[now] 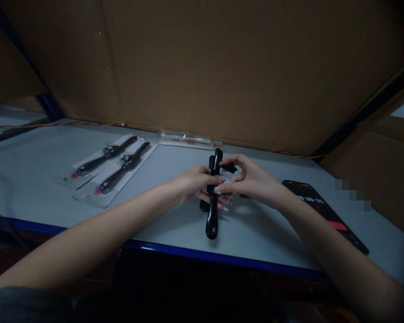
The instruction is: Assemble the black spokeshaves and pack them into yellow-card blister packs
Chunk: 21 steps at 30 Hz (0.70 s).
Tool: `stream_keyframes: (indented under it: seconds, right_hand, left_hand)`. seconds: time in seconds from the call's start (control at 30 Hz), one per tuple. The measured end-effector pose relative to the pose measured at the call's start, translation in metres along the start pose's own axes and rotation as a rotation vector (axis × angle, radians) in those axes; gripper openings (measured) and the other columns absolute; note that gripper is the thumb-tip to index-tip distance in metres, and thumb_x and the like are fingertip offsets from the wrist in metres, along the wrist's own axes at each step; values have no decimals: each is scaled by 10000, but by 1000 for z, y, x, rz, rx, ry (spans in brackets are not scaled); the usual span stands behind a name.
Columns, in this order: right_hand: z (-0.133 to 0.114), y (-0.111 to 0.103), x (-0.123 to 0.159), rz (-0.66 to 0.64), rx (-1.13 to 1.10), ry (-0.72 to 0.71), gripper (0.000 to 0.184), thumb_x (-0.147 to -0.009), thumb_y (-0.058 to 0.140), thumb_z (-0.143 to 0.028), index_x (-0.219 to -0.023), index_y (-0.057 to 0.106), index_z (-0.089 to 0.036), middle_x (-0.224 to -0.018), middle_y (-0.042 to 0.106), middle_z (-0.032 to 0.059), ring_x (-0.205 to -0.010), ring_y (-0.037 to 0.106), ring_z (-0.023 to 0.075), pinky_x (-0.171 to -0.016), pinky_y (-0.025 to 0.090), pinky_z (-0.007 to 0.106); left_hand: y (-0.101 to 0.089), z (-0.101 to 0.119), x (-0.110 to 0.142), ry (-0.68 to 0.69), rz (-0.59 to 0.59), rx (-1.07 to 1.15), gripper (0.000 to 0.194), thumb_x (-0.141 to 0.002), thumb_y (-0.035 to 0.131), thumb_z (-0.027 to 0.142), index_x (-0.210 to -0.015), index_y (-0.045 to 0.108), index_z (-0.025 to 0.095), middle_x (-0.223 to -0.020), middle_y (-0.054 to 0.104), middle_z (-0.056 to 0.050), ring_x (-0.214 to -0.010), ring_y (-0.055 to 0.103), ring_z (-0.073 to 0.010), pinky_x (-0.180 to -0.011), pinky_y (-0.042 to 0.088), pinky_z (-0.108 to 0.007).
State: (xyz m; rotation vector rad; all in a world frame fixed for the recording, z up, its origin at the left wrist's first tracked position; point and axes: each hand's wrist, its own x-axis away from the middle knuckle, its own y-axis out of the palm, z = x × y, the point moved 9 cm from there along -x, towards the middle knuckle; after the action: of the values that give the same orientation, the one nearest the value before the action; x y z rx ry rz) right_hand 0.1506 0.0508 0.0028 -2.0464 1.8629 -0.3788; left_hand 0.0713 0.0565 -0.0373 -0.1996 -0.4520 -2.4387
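A black watch with a glossy strap [212, 211] is held just above the grey table [37, 170], strap running toward me. My left hand [198, 183] is closed around its middle from the left. My right hand [247, 177] pinches a small black piece by the upper part of the watch, fingers curled. Both hands touch the watch near the table's centre.
Two packaged black watches [114, 168] on clear cards lie at the left. A flat clear packet [188, 140] rests by the cardboard wall [222, 67]. A black phone [325, 214] with a lit screen lies at the right. The blue table edge [188, 252] runs near me.
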Motion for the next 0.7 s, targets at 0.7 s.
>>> stream_keyframes:
  seconds: [0.7]
  right_hand:
    - [-24,-39,5,249,14,-268,294,-740,608,-393,-987,649,-239,-915,680,45,-823,627,211,-725,497,379]
  left_hand:
    - [-11,5,1,16,181,240,194,-833,428,90,-1006,486,24,-806,652,-151,-669,668,-191,-756,517,-386]
